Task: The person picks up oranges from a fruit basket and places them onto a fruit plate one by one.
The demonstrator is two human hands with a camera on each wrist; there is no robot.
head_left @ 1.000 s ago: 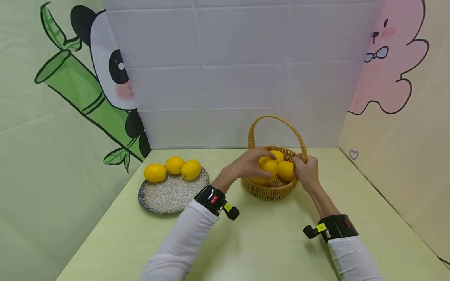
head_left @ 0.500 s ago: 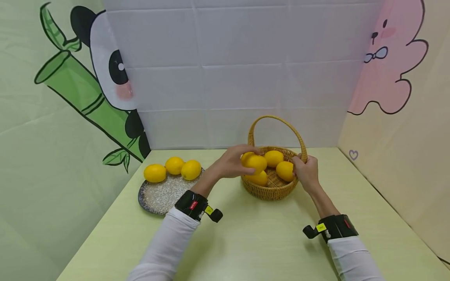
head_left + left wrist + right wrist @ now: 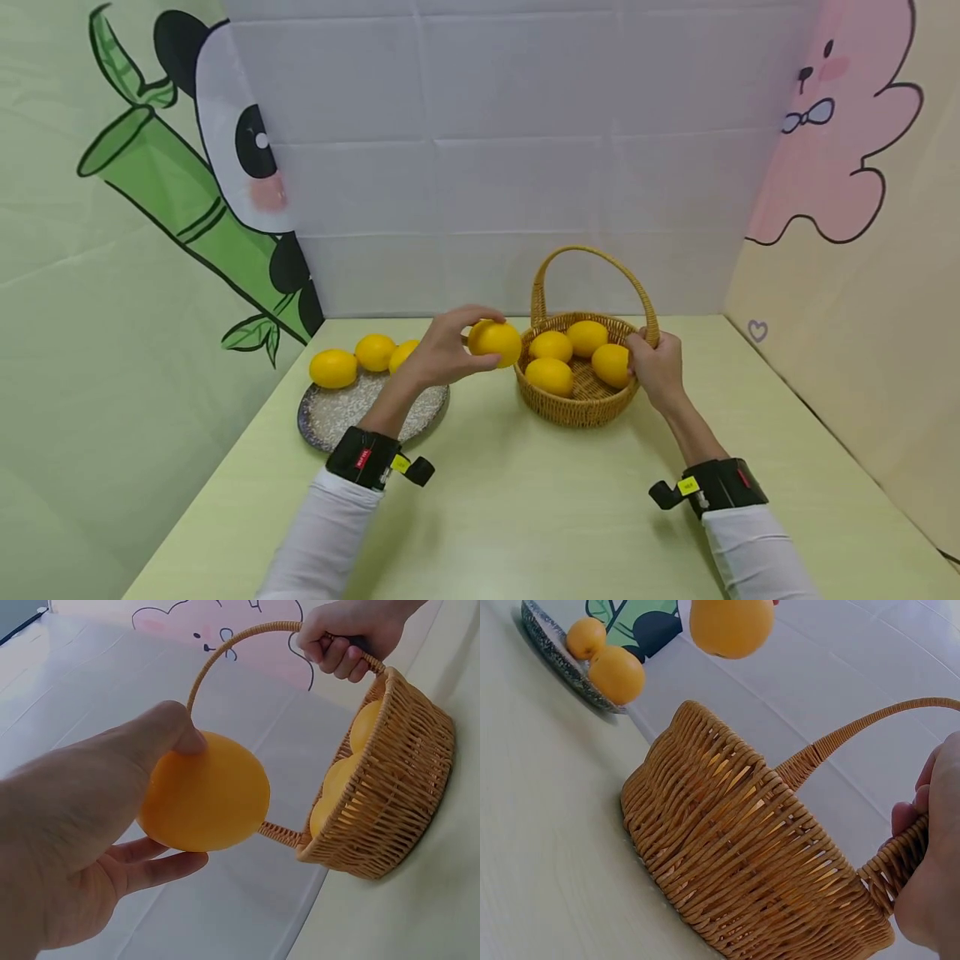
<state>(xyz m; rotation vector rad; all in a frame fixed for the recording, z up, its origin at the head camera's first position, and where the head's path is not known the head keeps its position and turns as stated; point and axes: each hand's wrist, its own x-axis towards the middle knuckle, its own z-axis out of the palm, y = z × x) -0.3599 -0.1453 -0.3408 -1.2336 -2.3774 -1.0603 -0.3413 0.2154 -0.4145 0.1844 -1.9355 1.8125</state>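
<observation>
"What does the left hand [image 3: 444, 348] hold?"

"A yellow fruit [image 3: 498, 342], pinched between its thumb and partly spread fingers, raised above the tabletop [image 3: 517, 500] just beside the wicker basket [image 3: 577, 412]."

"And the right hand [image 3: 658, 368]?"

"It's clenched round the lower end of the basket's handle [image 3: 538, 304]. Four more fruits [image 3: 550, 377] lie inside the basket; three others [image 3: 333, 368] sit on the speckled plate [image 3: 337, 417]."

Head view from above, facing forward-down over table [image 3: 540, 517]; wrist views close, tilted, sharing basket [image 3: 757, 862].
</observation>
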